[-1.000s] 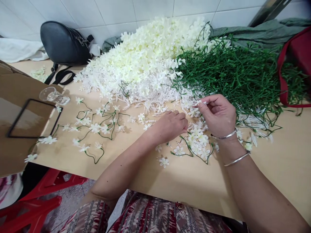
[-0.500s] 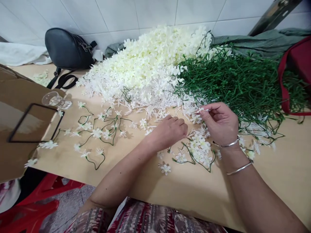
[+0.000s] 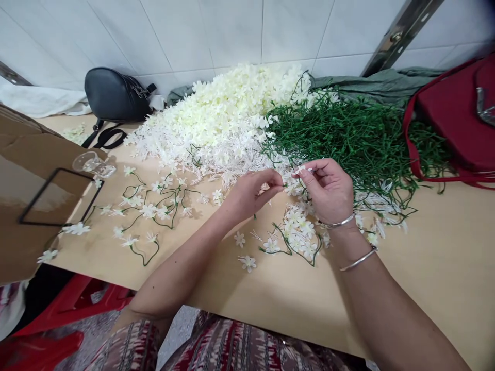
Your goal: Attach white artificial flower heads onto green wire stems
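Note:
My left hand (image 3: 253,193) is closed in a pinch on a green plastic stem (image 3: 285,185); most of it is hidden behind the fingers, and a green tip shows below the palm. Close by on the right, my right hand (image 3: 330,188) pinches a small white artificial flower (image 3: 302,170) between thumb and fingertips. The flower and the stem's end are a short gap apart. Beneath my right hand lies a cluster of white flowers with green stems (image 3: 299,232). Two loose flowers (image 3: 248,264) rest on the table nearer to me.
Behind my hands rise a heap of cream-white petals (image 3: 232,108) and a pile of green stems (image 3: 344,129). Flowered stems (image 3: 149,210) are spread at left, near a clear plastic cup (image 3: 93,164) and a cardboard box (image 3: 38,154). A black bag (image 3: 116,95) and red bag (image 3: 456,118) stand behind.
My left hand has risen from the table and turned, now showing a green stem in its pinch. My right hand still holds the white flower, nearer the left hand. The view has shifted right.

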The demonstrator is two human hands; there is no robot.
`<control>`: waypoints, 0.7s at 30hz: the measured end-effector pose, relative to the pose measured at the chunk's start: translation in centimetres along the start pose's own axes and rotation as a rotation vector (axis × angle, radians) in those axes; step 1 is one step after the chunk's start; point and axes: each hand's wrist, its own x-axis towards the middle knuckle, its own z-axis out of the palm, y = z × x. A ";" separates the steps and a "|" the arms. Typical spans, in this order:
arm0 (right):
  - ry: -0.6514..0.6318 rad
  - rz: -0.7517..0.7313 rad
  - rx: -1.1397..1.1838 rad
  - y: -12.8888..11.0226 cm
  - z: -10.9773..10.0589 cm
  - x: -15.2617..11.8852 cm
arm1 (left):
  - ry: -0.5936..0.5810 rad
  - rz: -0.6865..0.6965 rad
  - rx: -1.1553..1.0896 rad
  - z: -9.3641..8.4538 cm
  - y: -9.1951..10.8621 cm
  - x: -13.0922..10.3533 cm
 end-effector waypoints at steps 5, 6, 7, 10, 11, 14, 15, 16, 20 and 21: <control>0.029 0.133 0.195 -2.0 0.3 0.6 | 0.108 -0.189 -0.479 0.6 -0.2 -0.4; -0.022 0.187 0.220 -2.3 0.4 0.5 | 0.107 -0.234 -0.577 0.8 -0.4 -0.8; -0.090 0.248 0.236 -2.7 0.4 0.3 | 0.103 -0.283 -0.657 1.0 -0.5 -1.3; -0.309 0.443 0.237 -3.5 0.3 -0.9 | 0.154 -0.390 -0.787 1.3 -0.6 -3.1; -0.362 0.508 0.244 -3.7 0.2 -1.4 | 0.179 -0.404 -0.799 1.3 -0.5 -3.7; -0.435 0.648 0.284 -3.7 0.0 -2.7 | 0.232 -0.400 -0.775 1.4 -0.7 -5.0; -0.438 0.668 0.298 -3.6 0.1 -3.0 | 0.244 -0.392 -0.760 1.5 -0.8 -5.3; -0.434 0.677 0.312 -3.4 0.2 -3.2 | 0.254 -0.386 -0.746 1.7 -0.9 -5.4; -0.404 0.661 0.341 -2.6 0.9 -3.5 | 0.261 -0.351 -0.715 2.2 -1.4 -5.5; -0.408 0.658 0.340 -2.4 1.0 -3.5 | 0.252 -0.339 -0.716 2.3 -1.5 -5.5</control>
